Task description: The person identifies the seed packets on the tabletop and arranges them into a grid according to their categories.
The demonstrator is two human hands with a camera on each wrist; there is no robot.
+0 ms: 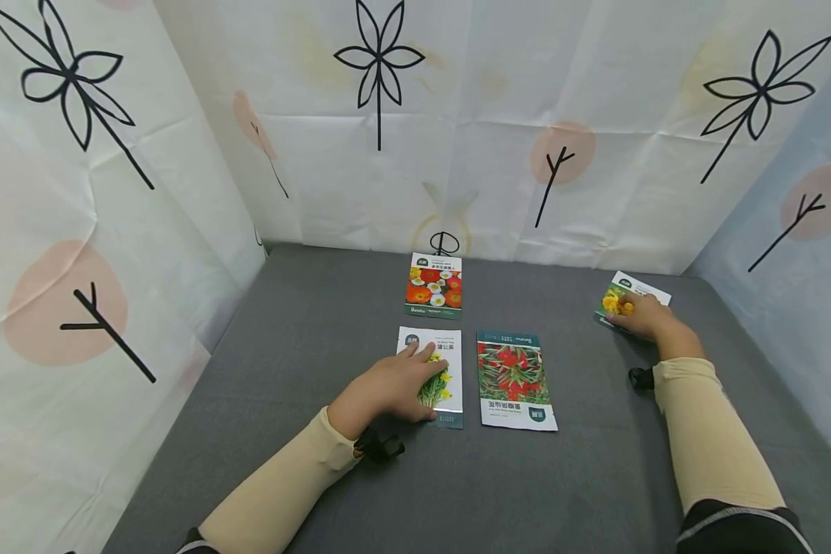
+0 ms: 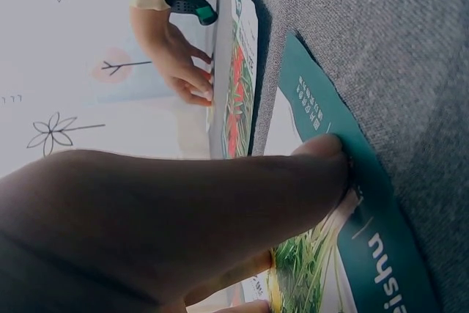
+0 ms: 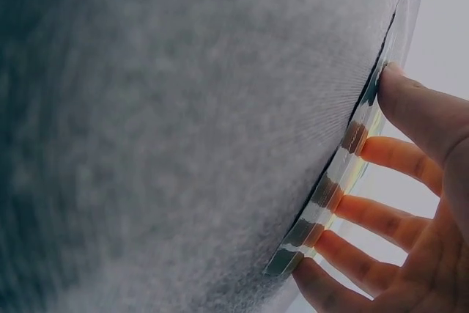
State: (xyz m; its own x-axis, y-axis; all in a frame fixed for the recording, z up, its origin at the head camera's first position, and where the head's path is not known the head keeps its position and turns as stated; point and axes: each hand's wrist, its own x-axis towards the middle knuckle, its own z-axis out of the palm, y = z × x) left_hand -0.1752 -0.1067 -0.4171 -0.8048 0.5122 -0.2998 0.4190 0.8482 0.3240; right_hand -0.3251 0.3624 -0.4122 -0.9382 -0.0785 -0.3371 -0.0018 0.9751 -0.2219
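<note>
My left hand [image 1: 395, 387] rests with spread fingers on a white seed packet [image 1: 448, 385] picturing yellow flowers and green leaves. In the left wrist view the thumb [image 2: 322, 174] presses the packet's green end strip. At the far right of the table, my right hand [image 1: 644, 317] touches a seed packet [image 1: 639, 287] with yellow blooms, partly covered by the fingers. The right wrist view has that packet [image 3: 322, 199] nearly edge-on, lying on the cloth, thumb and spread fingertips against its face.
A seed packet with red flowers [image 1: 515, 377] lies upside down to the right of my left hand. Behind it, near the back wall, is a packet with orange, red and white flowers [image 1: 435, 288]. Printed white cloth [image 1: 457, 154] stands around the grey table [image 1: 305, 308].
</note>
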